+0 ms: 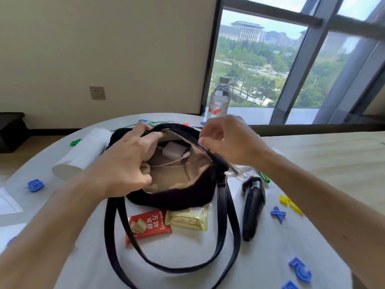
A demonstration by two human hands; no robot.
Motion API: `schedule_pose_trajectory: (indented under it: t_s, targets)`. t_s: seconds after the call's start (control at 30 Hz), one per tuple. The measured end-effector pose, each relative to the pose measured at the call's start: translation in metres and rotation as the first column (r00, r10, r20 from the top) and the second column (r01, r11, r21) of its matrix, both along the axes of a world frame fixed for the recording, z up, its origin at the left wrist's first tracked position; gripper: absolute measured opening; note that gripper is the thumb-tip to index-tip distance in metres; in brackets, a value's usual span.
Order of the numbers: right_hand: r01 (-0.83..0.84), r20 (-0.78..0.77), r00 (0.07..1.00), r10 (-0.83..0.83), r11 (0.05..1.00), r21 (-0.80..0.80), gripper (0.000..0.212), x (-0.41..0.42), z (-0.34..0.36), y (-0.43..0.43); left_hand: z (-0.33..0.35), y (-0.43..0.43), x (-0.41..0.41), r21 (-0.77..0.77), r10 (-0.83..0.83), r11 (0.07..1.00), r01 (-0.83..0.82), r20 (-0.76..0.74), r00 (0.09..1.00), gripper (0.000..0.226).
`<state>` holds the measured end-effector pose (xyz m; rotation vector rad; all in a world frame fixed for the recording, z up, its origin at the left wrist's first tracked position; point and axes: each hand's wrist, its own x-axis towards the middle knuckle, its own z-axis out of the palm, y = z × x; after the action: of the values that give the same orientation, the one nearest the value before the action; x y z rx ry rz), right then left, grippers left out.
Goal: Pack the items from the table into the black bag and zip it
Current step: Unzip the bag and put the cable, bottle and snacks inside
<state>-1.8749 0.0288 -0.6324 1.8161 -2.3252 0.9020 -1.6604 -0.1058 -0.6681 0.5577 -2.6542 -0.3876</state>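
White table (187,268) beside a high window: left hand (125,161) grips the open black bag (166,199) by its left rim, right hand (229,140) pinches its zip edge. One charger (173,150) lies inside. Two packets wait just nearward, red snack packet (148,225) and cream snack packet (188,219); one black umbrella (253,207), lengthwise near-to-far, lies on the right hand's side.

— What can be read here?
— The red snack packet (149,226) carries big white Chinese characters, 万物 above 可甜. The small line over them is too blurred.
— And the pale wrapper (188,219) just beside it?
— Its print is not legible. The red-and-white label of the water bottle (219,99) is also too small.
— Any letters?
— One blue plastic piece (278,213) on the table (270,257) has the form of an X.
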Motion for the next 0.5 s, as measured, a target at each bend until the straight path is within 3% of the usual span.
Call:
schedule_pose_trajectory:
  t_s: [0.07, 0.17, 0.27, 0.37, 0.5]
  targets:
    - [0.19, -0.006, 0.982, -0.19, 0.982, -0.008, 0.013, -0.04, 0.008, -0.003, 0.0, 0.001, -0.001, 0.013, 0.001, 1.0, 0.0, -0.009, 1.0, 0.078]
    - [0.398, -0.063, 0.915, -0.397, 0.87, 0.292, 0.026, -0.092, -0.011, -0.013, 0.0, 0.002, -0.001, 0.035, -0.006, 0.999, 0.007, -0.036, 0.999, 0.072]
    - [0.472, -0.252, 0.881, -0.4, 0.71, 0.523, 0.047, -0.113, -0.053, -0.021, 0.0, 0.003, 0.001, 0.049, -0.009, 0.999, 0.012, -0.061, 0.998, 0.068]
    - [0.522, -0.35, 0.853, -0.387, 0.664, 0.535, 0.051, -0.118, -0.08, -0.025, 0.0, 0.003, 0.004, 0.048, -0.011, 0.999, 0.015, -0.092, 0.996, 0.066]
    - [0.559, -0.343, 0.829, -0.442, 0.647, 0.518, 0.057, -0.116, -0.089, -0.031, 0.003, 0.003, 0.011, 0.044, -0.011, 0.999, 0.017, -0.125, 0.992, 0.063]
